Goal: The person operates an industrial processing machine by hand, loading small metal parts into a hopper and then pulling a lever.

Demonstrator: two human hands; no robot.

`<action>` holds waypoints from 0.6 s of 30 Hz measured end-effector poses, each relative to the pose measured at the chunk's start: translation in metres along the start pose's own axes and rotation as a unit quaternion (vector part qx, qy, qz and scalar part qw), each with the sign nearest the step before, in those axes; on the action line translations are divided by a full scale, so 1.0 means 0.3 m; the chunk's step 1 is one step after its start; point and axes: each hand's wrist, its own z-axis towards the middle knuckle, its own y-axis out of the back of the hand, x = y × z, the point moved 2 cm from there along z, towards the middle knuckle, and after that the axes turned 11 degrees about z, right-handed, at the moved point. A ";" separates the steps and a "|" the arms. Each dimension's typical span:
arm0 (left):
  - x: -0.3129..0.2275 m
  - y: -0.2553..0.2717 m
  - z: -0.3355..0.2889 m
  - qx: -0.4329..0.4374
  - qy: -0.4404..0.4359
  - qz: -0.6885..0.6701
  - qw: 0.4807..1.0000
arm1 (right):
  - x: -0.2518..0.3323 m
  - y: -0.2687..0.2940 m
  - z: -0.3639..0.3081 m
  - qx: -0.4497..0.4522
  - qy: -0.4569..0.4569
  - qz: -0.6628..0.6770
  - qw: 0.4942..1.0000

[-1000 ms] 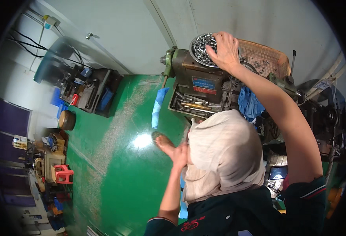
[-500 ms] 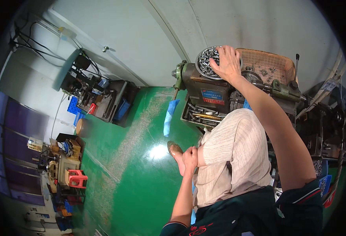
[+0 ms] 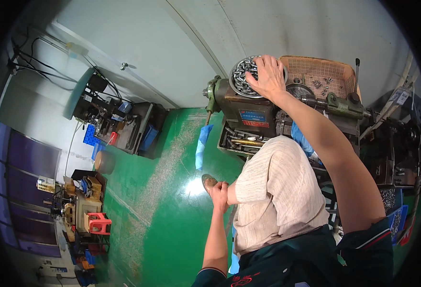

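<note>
My right hand [image 3: 269,78] lies over a round metal bowl [image 3: 241,93] heaped with small shiny metal parts [image 3: 242,77]. Its thumb is spread from the fingers, which stretch over the right side of the heap; whatever lies under the palm is hidden. The bowl sits on the headstock of a green-and-dark lathe-like machine [image 3: 231,98]. Lower down, my left hand [image 3: 218,192] is wrapped round the ankle of my raised leg [image 3: 231,193], just above a brown shoe [image 3: 208,182].
Right of the bowl stands a tan mesh-lined basket [image 3: 342,71] with scattered metal parts. A tray of tools [image 3: 241,142] is below the headstock. A blue-wrapped lever [image 3: 202,147] hangs over the green floor [image 3: 172,210]. A red stool [image 3: 99,223] stands at far left.
The view has shifted slightly, so the machine sits further left. My right hand stays over the bowl of parts. My left hand still clasps the ankle, slightly closer to the shoe.
</note>
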 end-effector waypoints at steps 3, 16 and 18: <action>0.050 -0.004 0.001 0.009 0.040 0.018 0.999 | 0.003 -0.008 -0.001 -0.005 0.006 0.001 1.000; -0.155 0.092 -0.114 0.043 0.025 0.003 0.999 | -0.017 -0.008 0.000 -0.012 0.010 -0.003 1.000; -0.197 0.093 -0.134 0.024 -0.066 0.028 0.997 | -0.010 -0.008 0.003 -0.008 0.011 0.002 1.000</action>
